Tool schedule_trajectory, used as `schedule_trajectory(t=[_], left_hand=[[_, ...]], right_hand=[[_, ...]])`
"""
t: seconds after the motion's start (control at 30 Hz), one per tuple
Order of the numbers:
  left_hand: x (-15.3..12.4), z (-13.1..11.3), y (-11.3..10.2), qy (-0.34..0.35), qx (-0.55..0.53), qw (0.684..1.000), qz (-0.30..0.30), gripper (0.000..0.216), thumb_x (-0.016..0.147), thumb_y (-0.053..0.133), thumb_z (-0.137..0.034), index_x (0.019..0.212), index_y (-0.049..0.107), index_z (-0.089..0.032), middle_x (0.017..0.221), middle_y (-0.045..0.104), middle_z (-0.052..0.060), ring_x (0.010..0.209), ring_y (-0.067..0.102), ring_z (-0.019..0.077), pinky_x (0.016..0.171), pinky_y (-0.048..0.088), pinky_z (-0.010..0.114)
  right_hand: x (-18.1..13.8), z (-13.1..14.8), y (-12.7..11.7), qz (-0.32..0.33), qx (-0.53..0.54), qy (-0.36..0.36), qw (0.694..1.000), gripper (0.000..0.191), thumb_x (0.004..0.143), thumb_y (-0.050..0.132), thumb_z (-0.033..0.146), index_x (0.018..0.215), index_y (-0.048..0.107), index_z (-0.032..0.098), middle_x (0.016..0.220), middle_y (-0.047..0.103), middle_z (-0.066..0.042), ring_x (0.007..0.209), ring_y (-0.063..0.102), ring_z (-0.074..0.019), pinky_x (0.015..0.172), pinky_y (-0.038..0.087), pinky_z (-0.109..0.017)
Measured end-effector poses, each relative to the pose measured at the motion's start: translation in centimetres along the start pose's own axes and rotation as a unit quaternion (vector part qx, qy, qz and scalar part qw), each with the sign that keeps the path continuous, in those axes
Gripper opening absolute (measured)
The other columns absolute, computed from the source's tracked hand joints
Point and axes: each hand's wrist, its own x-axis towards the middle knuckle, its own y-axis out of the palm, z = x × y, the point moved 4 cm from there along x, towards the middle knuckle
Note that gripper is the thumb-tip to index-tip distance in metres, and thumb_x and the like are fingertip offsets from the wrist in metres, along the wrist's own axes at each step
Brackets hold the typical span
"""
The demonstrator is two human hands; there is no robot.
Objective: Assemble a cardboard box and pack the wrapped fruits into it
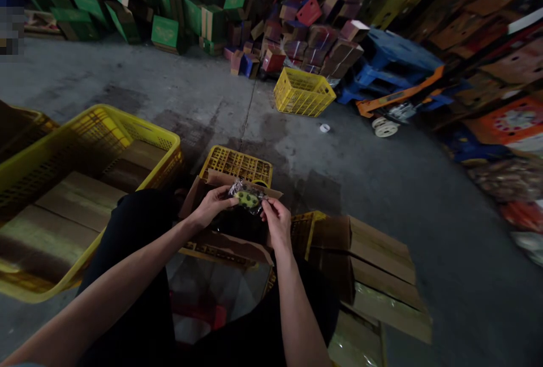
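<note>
Both of my hands hold one small packet (247, 197), clear plastic with something green inside, above an open cardboard box (220, 217). My left hand (214, 204) pinches the packet's left end. My right hand (275, 220) pinches its right end with closed fingers. The box rests on a yellow plastic crate (237, 163) in front of my knees, and its inside is dark.
A large yellow crate (85, 146) holding flat cardboard stands at my left. Stacked cardboard boxes (373, 271) lie at my right. Farther off on the concrete floor are another yellow crate (303, 93), a pallet jack (394, 101), and piles of green and red cartons (203, 11).
</note>
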Motion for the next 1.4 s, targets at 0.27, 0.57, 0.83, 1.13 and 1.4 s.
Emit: schedule_trajectory(t=[0.27,0.57,0.83,1.13,1.4], left_hand=[[-0.1,0.7,0.1,-0.030,-0.121,0.992,0.012,0.055,0.067,0.088,-0.025,0.119,0.070,-0.020,0.121,0.069,0.008,0.110,0.065,0.0241,0.098,0.052,0.039],[-0.4,-0.3,0.9,-0.063,-0.188,0.978,0.063,0.072,0.064,0.076,-0.011,0.134,0.063,-0.023,0.134,0.066,0.008,0.126,0.059,0.0312,0.106,0.047,0.046],[-0.7,-1.1,1.2,-0.059,-0.152,0.986,0.035,0.049,0.077,0.077,-0.042,0.120,0.073,-0.020,0.153,0.049,0.010,0.130,0.054,0.0339,0.090,0.054,0.035],[-0.1,0.5,0.2,0.000,-0.038,0.999,0.011,0.055,0.076,0.083,-0.038,0.126,0.067,-0.021,0.122,0.070,0.010,0.107,0.066,0.0253,0.089,0.052,0.034],[-0.1,0.1,0.3,0.063,0.001,0.998,0.023,0.083,0.074,0.085,-0.033,0.147,0.048,-0.022,0.124,0.068,0.011,0.114,0.063,0.0276,0.100,0.048,0.041]], right_hand=[[-0.2,0.3,0.3,0.015,0.097,-0.004,0.995,0.035,0.069,0.082,0.048,0.090,0.076,0.021,0.100,0.076,-0.005,0.099,0.071,-0.0246,0.094,0.059,-0.043],[-0.4,1.2,0.2,0.019,0.114,-0.040,0.993,0.022,0.071,0.078,0.038,0.086,0.076,0.022,0.129,0.069,-0.007,0.120,0.063,-0.0290,0.094,0.058,-0.041],[-0.2,0.3,0.0,-0.019,0.155,-0.002,0.988,0.011,0.072,0.068,0.030,0.073,0.076,0.021,0.115,0.075,-0.007,0.112,0.068,-0.0269,0.086,0.059,-0.035],[-0.3,0.4,0.1,0.033,0.088,-0.022,0.995,0.016,0.075,0.072,0.035,0.084,0.077,0.022,0.119,0.073,-0.006,0.112,0.066,-0.0260,0.085,0.056,-0.033],[-0.1,0.6,0.1,0.013,0.054,-0.044,0.997,0.030,0.073,0.078,0.038,0.097,0.071,0.022,0.095,0.073,-0.003,0.090,0.066,-0.0202,0.087,0.051,-0.034]])
